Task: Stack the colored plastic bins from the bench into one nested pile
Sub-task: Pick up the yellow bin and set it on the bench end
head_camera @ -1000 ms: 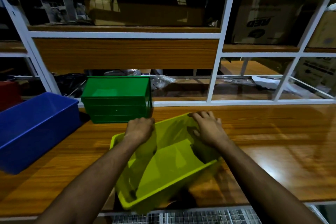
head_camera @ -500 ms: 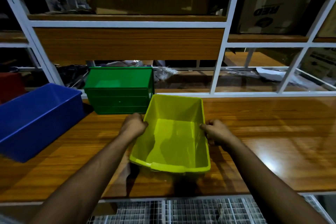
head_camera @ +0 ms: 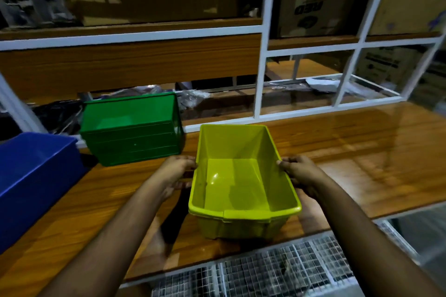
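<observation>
A yellow-green plastic bin (head_camera: 241,190) stands upright at the front middle of the wooden bench (head_camera: 362,152), its opening facing up. My left hand (head_camera: 177,172) grips its left rim and my right hand (head_camera: 298,172) grips its right rim. Behind it to the left sits a dark green pile of nested bins (head_camera: 131,131), with several stacked rims showing on its front. A blue bin (head_camera: 36,176) stands at the far left, partly cut off by the frame edge.
A white metal shelf frame (head_camera: 261,79) rises behind the bench, holding cardboard boxes (head_camera: 313,2) and plastic bags. Wire mesh (head_camera: 265,272) lies below the bench's front edge. The bench's right half shows bare glossy wood.
The yellow-green bin was tilted on its side a second ago; it now stands upright, held at both side rims. My hands moved from its far rim to its sides.
</observation>
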Available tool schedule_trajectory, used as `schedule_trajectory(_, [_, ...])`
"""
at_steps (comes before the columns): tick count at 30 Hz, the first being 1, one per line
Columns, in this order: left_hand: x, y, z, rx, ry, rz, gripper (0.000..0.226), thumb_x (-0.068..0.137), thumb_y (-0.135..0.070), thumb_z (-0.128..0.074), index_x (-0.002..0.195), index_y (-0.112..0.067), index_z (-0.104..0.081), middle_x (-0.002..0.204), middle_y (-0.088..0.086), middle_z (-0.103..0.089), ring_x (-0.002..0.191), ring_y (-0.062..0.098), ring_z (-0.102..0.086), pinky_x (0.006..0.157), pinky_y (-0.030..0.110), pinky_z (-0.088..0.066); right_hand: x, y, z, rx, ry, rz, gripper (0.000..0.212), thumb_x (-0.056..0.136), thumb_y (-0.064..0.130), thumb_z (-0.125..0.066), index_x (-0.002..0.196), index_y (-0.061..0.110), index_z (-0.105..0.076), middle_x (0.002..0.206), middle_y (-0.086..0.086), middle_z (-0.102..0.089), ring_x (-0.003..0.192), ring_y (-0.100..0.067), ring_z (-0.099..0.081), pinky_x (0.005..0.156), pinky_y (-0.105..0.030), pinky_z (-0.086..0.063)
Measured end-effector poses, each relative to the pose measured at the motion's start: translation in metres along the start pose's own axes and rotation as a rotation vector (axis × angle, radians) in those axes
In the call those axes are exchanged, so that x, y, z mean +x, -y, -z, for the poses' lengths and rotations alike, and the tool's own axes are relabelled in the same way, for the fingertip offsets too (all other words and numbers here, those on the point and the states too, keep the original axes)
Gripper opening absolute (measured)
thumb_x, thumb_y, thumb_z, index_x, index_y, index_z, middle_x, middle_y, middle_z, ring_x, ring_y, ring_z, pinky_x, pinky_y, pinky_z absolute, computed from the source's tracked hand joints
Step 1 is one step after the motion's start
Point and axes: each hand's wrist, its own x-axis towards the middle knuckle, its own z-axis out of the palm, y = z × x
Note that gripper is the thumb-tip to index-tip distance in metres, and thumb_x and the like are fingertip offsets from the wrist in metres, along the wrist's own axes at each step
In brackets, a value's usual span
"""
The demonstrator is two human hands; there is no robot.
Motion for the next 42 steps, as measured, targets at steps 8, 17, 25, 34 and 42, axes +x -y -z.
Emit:
schedule_trajectory(8, [0.006, -0.030, -0.135, 0.044, 0.261, -0.061, 0.026, 0.089, 0.001, -0.052, 0.111, -0.008, -0.064, 0.090, 0.013, -0.061, 0.065, 0.016, -0.056, 0.046, 0.021, -0.049, -0.064, -0.026, 0.126, 0.090, -0.251, 0.003, 0.017, 0.100, 0.014, -0.049, 0.097, 0.013, -0.065, 0.087, -0.008, -0.066, 0.072, -0.017, -0.061, 0.057, -0.024, -0.048])
schedule_trajectory(17, [-0.026, -0.036, -0.374, 0.135, 0.588, -0.082, 0.029, 0.089, 0.002, -0.051, 0.114, -0.007, -0.064, 0.084, 0.009, -0.064, 0.065, 0.017, -0.057, 0.055, 0.026, -0.048, -0.177, -0.066, 0.322, 0.179, -0.558, 0.058, 0.023, 0.101, 0.010, -0.045, 0.101, 0.014, -0.068, 0.077, -0.001, -0.073, 0.061, -0.010, -0.066, 0.054, -0.020, -0.052])
schedule_trajectory(25, [-0.064, -0.036, -0.553, 0.147, 0.749, -0.073, 0.026, 0.090, 0.002, -0.051, 0.110, -0.007, -0.064, 0.083, 0.008, -0.066, 0.061, 0.015, -0.059, 0.041, 0.021, -0.047, -0.246, -0.093, 0.470, 0.180, -0.717, 0.027, 0.026, 0.102, 0.012, -0.043, 0.097, 0.021, -0.068, 0.084, 0.001, -0.074, 0.074, -0.016, -0.067, 0.064, -0.027, -0.052])
schedule_trajectory(34, [-0.038, -0.058, -0.707, 0.163, 0.830, -0.084, 0.020, 0.091, 0.001, -0.052, 0.106, -0.009, -0.061, 0.074, 0.005, -0.067, 0.056, 0.012, -0.063, 0.045, 0.023, -0.051, -0.224, -0.110, 0.618, 0.212, -0.774, 0.037, 0.024, 0.102, 0.012, -0.045, 0.112, 0.011, -0.067, 0.096, -0.008, -0.074, 0.086, -0.024, -0.067, 0.077, -0.037, -0.053])
schedule_trajectory(42, [0.037, -0.099, -0.833, 0.067, 0.799, -0.089, 0.019, 0.091, 0.002, -0.052, 0.105, -0.007, -0.061, 0.072, 0.007, -0.068, 0.055, 0.013, -0.065, 0.046, 0.024, -0.053, -0.131, -0.082, 0.757, 0.181, -0.707, 0.045, 0.025, 0.102, 0.009, -0.044, 0.108, 0.014, -0.067, 0.096, -0.008, -0.073, 0.085, -0.022, -0.066, 0.077, -0.036, -0.052])
